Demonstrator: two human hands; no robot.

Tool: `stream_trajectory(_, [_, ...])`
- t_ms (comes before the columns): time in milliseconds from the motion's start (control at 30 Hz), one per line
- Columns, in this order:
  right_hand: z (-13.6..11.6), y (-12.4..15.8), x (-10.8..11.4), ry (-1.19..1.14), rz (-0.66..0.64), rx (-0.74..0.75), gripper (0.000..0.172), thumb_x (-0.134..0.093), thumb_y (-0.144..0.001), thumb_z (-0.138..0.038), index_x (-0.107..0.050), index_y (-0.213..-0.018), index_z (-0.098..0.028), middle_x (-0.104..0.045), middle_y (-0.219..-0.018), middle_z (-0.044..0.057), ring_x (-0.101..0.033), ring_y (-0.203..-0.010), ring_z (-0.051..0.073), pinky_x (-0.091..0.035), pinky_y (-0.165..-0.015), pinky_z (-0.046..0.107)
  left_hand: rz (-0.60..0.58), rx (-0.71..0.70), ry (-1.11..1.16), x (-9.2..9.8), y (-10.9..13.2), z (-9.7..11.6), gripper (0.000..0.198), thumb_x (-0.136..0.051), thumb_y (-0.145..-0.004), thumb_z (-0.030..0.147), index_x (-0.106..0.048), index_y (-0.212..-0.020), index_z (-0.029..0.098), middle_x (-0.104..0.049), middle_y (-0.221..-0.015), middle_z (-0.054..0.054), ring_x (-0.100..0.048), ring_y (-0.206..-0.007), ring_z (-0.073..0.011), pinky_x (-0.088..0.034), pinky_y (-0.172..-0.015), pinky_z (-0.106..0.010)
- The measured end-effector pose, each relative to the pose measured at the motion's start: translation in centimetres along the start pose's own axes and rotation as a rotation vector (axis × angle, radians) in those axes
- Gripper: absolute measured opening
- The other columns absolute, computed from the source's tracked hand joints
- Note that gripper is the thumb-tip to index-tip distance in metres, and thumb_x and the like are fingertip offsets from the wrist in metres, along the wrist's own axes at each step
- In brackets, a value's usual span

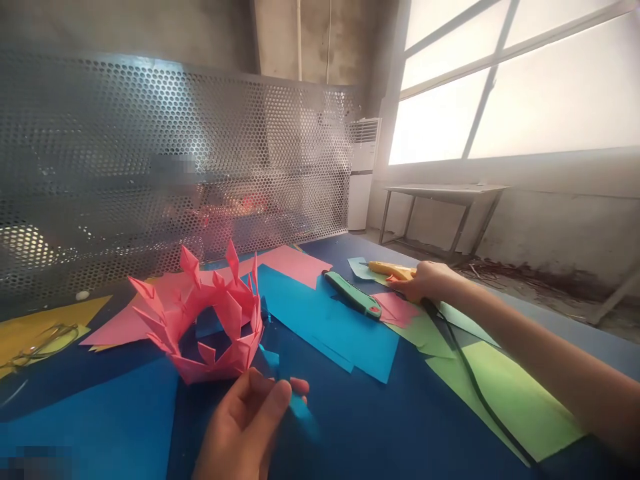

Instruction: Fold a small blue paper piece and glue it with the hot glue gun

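Note:
My left hand, thumb and fingers pinched together, holds a small strip of blue paper low in front of me. Just beyond that hand stands a folded pink paper crown with pointed pieces around its ring. Whether my fingertips touch the crown, I cannot tell. Over to the right, my right hand is closed around a yellow hot glue gun, whose nozzle points left above a pale blue paper scrap. A black cord trails from the glue gun toward me.
A green utility knife lies on blue paper sheets. Green sheets lie under my right forearm. Eyeglasses rest on yellow paper at left. A perforated metal panel borders the table's far side.

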State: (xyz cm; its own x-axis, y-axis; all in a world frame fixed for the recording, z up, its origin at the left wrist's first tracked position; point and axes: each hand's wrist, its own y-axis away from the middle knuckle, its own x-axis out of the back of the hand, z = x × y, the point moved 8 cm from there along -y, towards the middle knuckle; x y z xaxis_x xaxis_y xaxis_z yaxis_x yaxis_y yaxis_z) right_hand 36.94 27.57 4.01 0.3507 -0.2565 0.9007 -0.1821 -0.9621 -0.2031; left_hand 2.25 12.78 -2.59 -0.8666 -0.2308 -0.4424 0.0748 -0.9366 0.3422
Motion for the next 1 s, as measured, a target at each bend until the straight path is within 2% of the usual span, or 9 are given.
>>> stream_trajectory(100, [0.6, -0.4, -0.7, -0.114, -0.023, 0.030, 0.023, -0.054, -0.095, -0.032, -0.060, -0.114, -0.020, -0.060, -0.119, 0.007, -0.061, -0.100, 0.021, -0.053, -0.083, 0.038, -0.016, -0.027, 0.009, -0.1, 0.1, 0.3, 0.048, -0.092, -0.036, 0.044, -0.058, -0.058, 0.017, -0.075, -0.068, -0.004, -0.064, -0.063, -0.0086, -0.047, -0.059, -0.013])
stream_trajectory(200, [-0.3, -0.3, -1.1, -0.245, -0.074, 0.019, 0.024, -0.055, -0.095, -0.033, -0.060, -0.114, -0.019, -0.060, -0.118, 0.007, -0.062, -0.097, 0.021, -0.053, -0.082, 0.038, -0.011, -0.030, 0.026, -0.1, 0.1, 0.4, 0.047, -0.091, -0.038, 0.046, -0.061, -0.060, 0.017, -0.074, -0.066, -0.004, -0.064, -0.063, -0.0100, -0.047, -0.060, -0.015])
stream_trajectory(300, [-3.4, 0.4, -1.1, -0.398, -0.079, 0.065, 0.026, -0.056, -0.095, -0.033, -0.058, -0.116, -0.017, -0.061, -0.115, 0.007, -0.063, -0.093, 0.020, -0.054, -0.078, 0.038, 0.015, -0.037, 0.044, 0.1, 0.1, 0.5, 0.043, -0.091, -0.043, 0.042, -0.059, -0.060, 0.018, -0.073, -0.065, -0.002, -0.063, -0.062, -0.0106, -0.048, -0.061, -0.017])
stream_trajectory(400, [-7.5, 1.9, -0.4, -0.557, -0.038, 0.202, 0.027, -0.056, -0.094, -0.031, -0.056, -0.117, -0.016, -0.061, -0.110, 0.006, -0.064, -0.086, 0.018, -0.056, -0.072, 0.035, 0.050, -0.036, 0.056, 0.3, 0.2, 0.6, 0.030, -0.085, -0.061, 0.029, -0.058, -0.063, 0.018, -0.072, -0.065, -0.001, -0.064, -0.060, -0.0125, -0.051, -0.060, -0.021])
stream_trajectory(467, [-9.6, 3.4, 0.2, -0.635, -0.014, 0.308, 0.028, -0.055, -0.094, -0.033, -0.052, -0.116, -0.016, -0.061, -0.089, 0.001, -0.061, -0.068, 0.013, -0.054, -0.063, 0.030, 0.071, -0.031, 0.062, 0.4, 0.2, 0.6, 0.023, -0.080, -0.069, 0.023, -0.058, -0.067, 0.018, -0.071, -0.065, -0.001, -0.065, -0.059, -0.0136, -0.052, -0.060, -0.023])
stream_trajectory(533, [-10.9, 4.8, 0.8, -0.676, 0.022, 0.383, 0.030, -0.059, -0.089, -0.039, -0.050, -0.108, -0.019, -0.053, -0.071, -0.005, -0.054, -0.056, 0.011, -0.051, -0.055, 0.028, 0.087, -0.026, 0.067, 0.5, 0.2, 0.6, 0.021, -0.078, -0.071, 0.021, -0.057, -0.066, 0.018, -0.071, -0.065, -0.001, -0.065, -0.059, -0.0137, -0.052, -0.060, -0.023])
stream_trajectory(667, [-12.1, 7.5, 1.3, -0.640, 0.067, 0.458, 0.032, -0.071, -0.073, -0.044, -0.048, -0.074, -0.022, -0.047, -0.057, -0.006, -0.046, -0.049, 0.012, -0.043, -0.047, 0.027, 0.103, -0.017, 0.059, 0.6, 0.2, 0.5, 0.021, -0.073, -0.074, 0.013, -0.055, -0.066, 0.018, -0.071, -0.065, -0.002, -0.066, -0.060, -0.0133, -0.052, -0.060, -0.021])
stream_trajectory(867, [-14.8, 10.8, 2.0, -0.536, 0.089, 0.640, 0.028, -0.068, -0.068, -0.029, -0.041, -0.066, -0.025, -0.050, -0.055, -0.006, -0.044, -0.045, 0.011, -0.037, -0.044, 0.025, 0.118, -0.011, 0.041, 0.5, 0.1, 0.7, 0.018, -0.067, -0.079, 0.010, -0.054, -0.068, 0.018, -0.071, -0.065, -0.003, -0.066, -0.059, -0.0132, -0.052, -0.057, -0.021])
stream_trajectory(1000, [-15.8, 11.6, 1.9, -0.413, 0.098, 0.758, 0.028, -0.067, -0.070, -0.033, -0.040, -0.064, -0.025, -0.050, -0.052, -0.006, -0.044, -0.042, 0.011, -0.034, -0.043, 0.024, 0.120, -0.018, 0.049, 0.4, 0.2, 0.8, 0.019, -0.063, -0.082, 0.009, -0.055, -0.068, 0.017, -0.071, -0.063, -0.004, -0.065, -0.058, -0.0115, -0.052, -0.058, -0.018])
